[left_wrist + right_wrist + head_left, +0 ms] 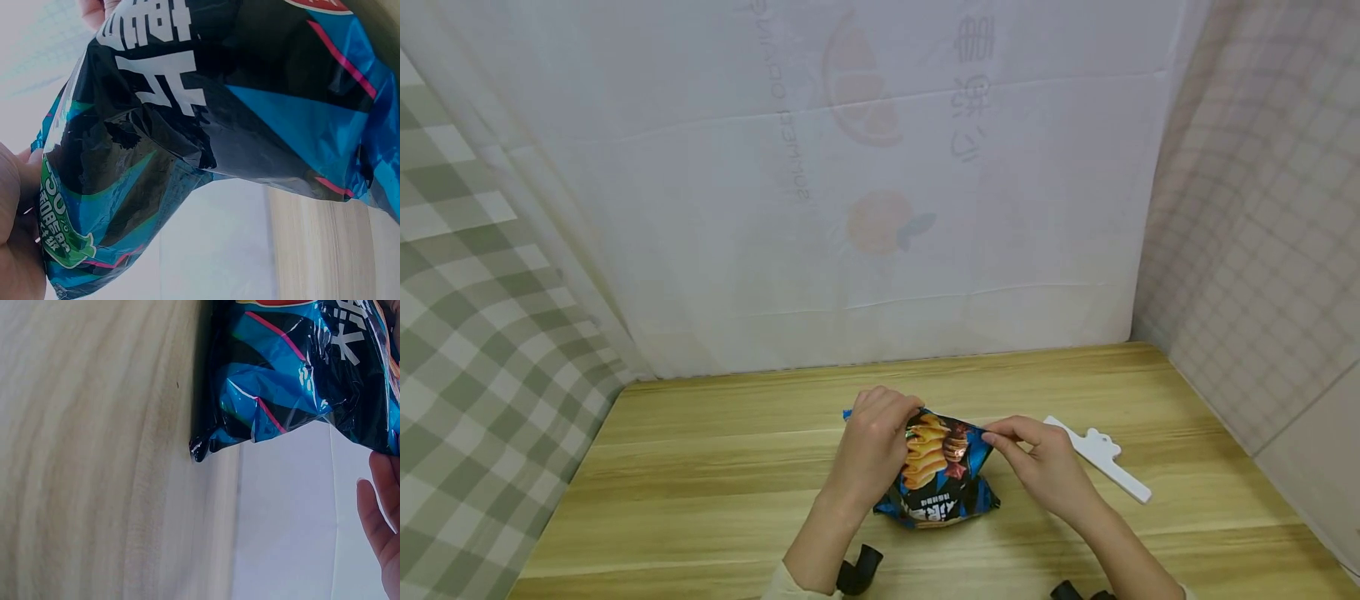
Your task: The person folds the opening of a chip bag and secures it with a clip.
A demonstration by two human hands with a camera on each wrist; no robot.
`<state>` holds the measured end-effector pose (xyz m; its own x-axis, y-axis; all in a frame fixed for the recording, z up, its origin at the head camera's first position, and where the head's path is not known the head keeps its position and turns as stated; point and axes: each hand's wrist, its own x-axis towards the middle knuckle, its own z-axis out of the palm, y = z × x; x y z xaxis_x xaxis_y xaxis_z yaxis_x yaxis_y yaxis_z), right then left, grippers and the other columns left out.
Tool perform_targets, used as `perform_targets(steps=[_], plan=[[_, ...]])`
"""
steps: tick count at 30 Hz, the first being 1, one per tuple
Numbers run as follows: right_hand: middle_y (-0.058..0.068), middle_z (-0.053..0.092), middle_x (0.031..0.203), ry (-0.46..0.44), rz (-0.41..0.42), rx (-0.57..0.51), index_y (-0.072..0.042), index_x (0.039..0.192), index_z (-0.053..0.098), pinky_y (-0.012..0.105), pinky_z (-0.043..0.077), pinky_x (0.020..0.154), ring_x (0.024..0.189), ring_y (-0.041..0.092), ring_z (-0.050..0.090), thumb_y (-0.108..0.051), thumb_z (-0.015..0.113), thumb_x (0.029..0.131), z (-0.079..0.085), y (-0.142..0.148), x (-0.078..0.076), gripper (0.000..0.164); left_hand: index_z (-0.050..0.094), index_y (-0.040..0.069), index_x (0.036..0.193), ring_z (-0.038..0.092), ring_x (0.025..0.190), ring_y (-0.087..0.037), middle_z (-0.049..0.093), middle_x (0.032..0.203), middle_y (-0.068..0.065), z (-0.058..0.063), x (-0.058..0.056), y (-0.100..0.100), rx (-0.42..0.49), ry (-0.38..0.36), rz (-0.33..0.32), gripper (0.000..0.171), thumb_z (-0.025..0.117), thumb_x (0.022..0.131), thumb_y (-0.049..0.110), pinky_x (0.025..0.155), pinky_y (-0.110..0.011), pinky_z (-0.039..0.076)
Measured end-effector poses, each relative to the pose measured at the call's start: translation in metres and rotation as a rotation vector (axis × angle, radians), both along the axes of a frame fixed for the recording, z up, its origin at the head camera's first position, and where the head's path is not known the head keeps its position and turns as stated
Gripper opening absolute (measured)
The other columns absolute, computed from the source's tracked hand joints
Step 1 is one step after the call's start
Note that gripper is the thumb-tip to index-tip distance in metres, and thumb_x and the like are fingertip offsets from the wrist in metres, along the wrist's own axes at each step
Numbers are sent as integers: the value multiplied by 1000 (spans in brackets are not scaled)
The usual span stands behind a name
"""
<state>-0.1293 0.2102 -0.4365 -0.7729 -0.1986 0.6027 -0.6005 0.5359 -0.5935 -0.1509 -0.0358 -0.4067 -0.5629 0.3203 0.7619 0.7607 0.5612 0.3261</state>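
Observation:
A black and blue chip bag (pixel 936 467) stands on the table, its front printed with golden crinkled chips. My left hand (pixel 874 442) grips its upper left edge and covers that side in the head view. At the upper right corner, my right hand (pixel 1041 462) pinches the bag's edge between thumb and fingers. The left wrist view shows the crumpled chip bag (pixel 250 119) close up, with the left hand (pixel 19 219) against it. In the right wrist view, the chip bag's (pixel 281 381) lower corner meets the table. A white sealing clip (pixel 1097 454) lies right of the right hand.
The wood-grain table (pixel 700 475) ends at a white printed panel (pixel 880 292) behind. Checked cloth (pixel 490 333) hangs at the left, and a grid-patterned cloth (pixel 1262 250) at the right. Black wrist-mounted pieces (pixel 861 571) show near the forearms.

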Motion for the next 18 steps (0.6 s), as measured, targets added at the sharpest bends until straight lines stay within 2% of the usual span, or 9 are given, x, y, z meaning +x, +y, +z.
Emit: perform_targets(steps=[6, 11, 18], plan=[[-6, 77, 86, -63, -23, -36, -13, 94, 81, 19, 48, 60, 71, 3, 61, 9, 79, 86, 1, -3, 4, 24, 77, 6, 93, 66, 79, -16, 74, 85, -2, -1, 1, 0, 46, -28, -28, 24, 72, 89, -17, 82, -35, 54], [-3, 77, 85, -107, -39, -96, -11, 98, 81, 20, 52, 62, 75, 3, 66, 9, 80, 86, 1, -4, 7, 23, 78, 7, 95, 68, 82, -16, 75, 87, -1, 1, 3, 0, 60, -72, -42, 34, 67, 86, -24, 80, -35, 54], [-3, 75, 83, -121, -59, -127, -12, 93, 78, 20, 54, 61, 77, 3, 66, 10, 82, 84, 2, -6, 7, 24, 79, 9, 95, 69, 88, -17, 75, 91, 0, 3, 4, -2, 60, -129, -55, 40, 62, 87, -26, 88, -37, 54]])
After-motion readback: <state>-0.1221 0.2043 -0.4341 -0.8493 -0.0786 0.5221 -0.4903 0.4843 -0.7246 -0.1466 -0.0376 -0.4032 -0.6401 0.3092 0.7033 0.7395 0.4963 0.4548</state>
